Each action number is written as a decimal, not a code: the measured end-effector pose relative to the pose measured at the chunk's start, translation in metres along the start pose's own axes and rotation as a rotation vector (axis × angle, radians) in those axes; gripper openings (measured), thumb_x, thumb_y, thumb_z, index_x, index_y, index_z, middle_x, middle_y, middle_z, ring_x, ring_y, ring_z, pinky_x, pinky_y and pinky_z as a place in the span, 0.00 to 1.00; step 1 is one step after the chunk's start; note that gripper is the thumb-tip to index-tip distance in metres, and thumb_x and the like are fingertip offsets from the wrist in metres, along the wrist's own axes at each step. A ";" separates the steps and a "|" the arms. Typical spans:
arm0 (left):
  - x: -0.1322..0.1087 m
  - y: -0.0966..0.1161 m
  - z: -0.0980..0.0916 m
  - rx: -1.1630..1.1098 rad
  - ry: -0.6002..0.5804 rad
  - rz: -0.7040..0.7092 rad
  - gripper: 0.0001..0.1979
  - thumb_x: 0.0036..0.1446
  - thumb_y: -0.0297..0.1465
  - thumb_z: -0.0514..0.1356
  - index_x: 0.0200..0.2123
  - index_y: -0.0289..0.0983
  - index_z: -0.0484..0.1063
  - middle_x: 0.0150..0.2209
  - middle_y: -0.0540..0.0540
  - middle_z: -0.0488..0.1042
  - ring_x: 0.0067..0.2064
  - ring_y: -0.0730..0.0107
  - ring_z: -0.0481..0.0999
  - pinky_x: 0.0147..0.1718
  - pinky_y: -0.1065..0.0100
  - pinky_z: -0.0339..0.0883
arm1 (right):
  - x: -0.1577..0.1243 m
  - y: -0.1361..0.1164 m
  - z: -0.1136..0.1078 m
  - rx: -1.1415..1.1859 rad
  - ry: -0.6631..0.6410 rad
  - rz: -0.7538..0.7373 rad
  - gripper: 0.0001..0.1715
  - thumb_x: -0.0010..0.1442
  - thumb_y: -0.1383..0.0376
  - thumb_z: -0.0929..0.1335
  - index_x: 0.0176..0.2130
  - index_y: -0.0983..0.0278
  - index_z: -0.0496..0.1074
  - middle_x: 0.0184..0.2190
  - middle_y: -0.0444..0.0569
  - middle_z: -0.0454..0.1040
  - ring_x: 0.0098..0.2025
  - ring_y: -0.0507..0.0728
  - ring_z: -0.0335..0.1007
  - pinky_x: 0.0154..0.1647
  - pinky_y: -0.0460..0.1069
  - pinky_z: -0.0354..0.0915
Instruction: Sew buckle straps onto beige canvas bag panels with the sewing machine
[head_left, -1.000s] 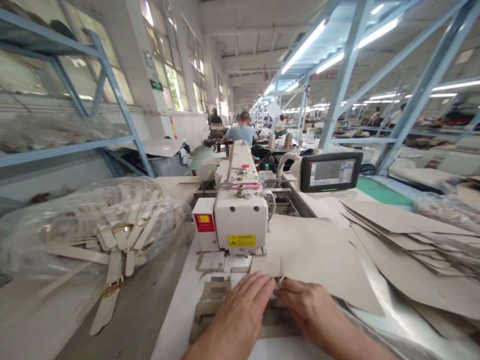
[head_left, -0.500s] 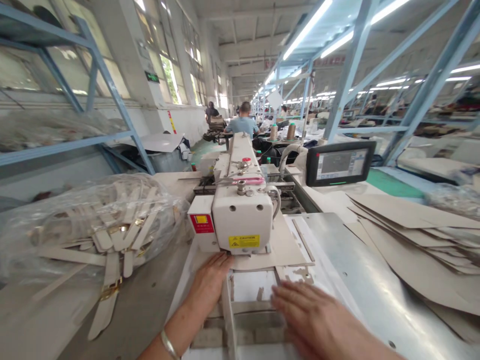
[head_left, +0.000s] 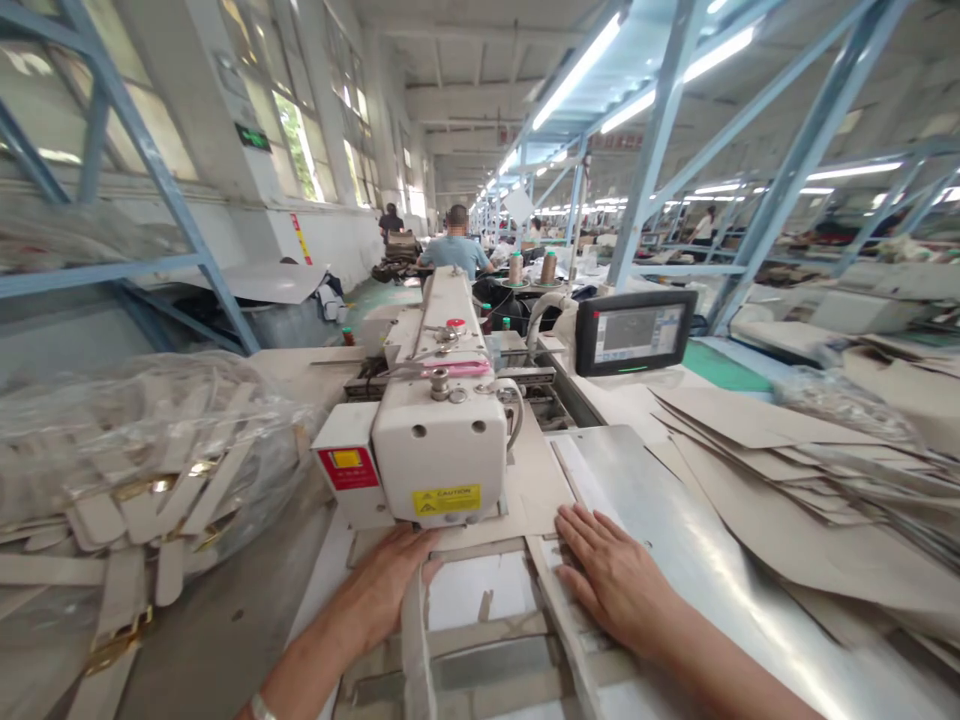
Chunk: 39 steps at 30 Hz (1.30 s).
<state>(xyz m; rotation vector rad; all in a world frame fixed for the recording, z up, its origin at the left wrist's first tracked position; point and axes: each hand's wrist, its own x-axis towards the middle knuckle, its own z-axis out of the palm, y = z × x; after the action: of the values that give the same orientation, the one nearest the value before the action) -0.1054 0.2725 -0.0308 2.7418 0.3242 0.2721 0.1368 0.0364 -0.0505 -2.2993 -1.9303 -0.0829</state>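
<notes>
My left hand (head_left: 386,585) lies flat just in front of the sewing machine head (head_left: 439,450), its fingertips on a cut-out sewing template (head_left: 480,590). My right hand (head_left: 611,575) rests palm down on the left edge of a metal plate (head_left: 712,520), gripping nothing. A beige sheet (head_left: 536,480) lies under the machine head, partly covered by the plate. Its front part is hidden beneath the plate and template.
A stack of beige cut panels (head_left: 795,500) lies to the right. A plastic bag of cream straps with gold buckles (head_left: 135,470) sits to the left. A control screen (head_left: 636,333) stands behind the plate. A co-worker (head_left: 454,250) sits farther along the line.
The metal plate now covers the beige sheet seen a second ago. My hands have moved apart, the right one settling on the plate's edge. The view has turned slightly left.
</notes>
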 end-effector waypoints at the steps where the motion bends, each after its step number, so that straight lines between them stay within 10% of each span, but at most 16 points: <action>1: 0.000 0.000 0.002 0.004 0.006 0.009 0.20 0.69 0.35 0.52 0.61 0.42 0.68 0.58 0.43 0.73 0.59 0.57 0.72 0.61 0.54 0.66 | -0.002 -0.002 -0.002 -0.020 -0.004 0.014 0.33 0.70 0.57 0.60 0.66 0.75 0.61 0.66 0.60 0.56 0.68 0.68 0.53 0.66 0.67 0.57; 29: -0.009 -0.007 0.006 0.111 0.013 -0.081 0.21 0.66 0.35 0.56 0.61 0.38 0.69 0.57 0.36 0.71 0.60 0.50 0.68 0.62 0.47 0.62 | 0.001 -0.003 0.024 -0.169 0.199 0.025 0.32 0.71 0.56 0.58 0.61 0.76 0.66 0.61 0.66 0.65 0.63 0.69 0.62 0.64 0.67 0.59; 39: -0.028 -0.012 0.000 0.229 0.004 -0.033 0.23 0.63 0.25 0.58 0.61 0.44 0.70 0.61 0.34 0.67 0.64 0.42 0.64 0.61 0.39 0.60 | 0.007 -0.007 0.027 -0.325 0.257 -0.083 0.28 0.70 0.58 0.59 0.66 0.55 0.63 0.54 0.67 0.70 0.59 0.71 0.66 0.56 0.67 0.65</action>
<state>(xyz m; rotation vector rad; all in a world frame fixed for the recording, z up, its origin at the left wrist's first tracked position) -0.1345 0.2762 -0.0392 2.9577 0.4258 0.2448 0.1302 0.0480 -0.0755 -2.2510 -1.9955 -0.7125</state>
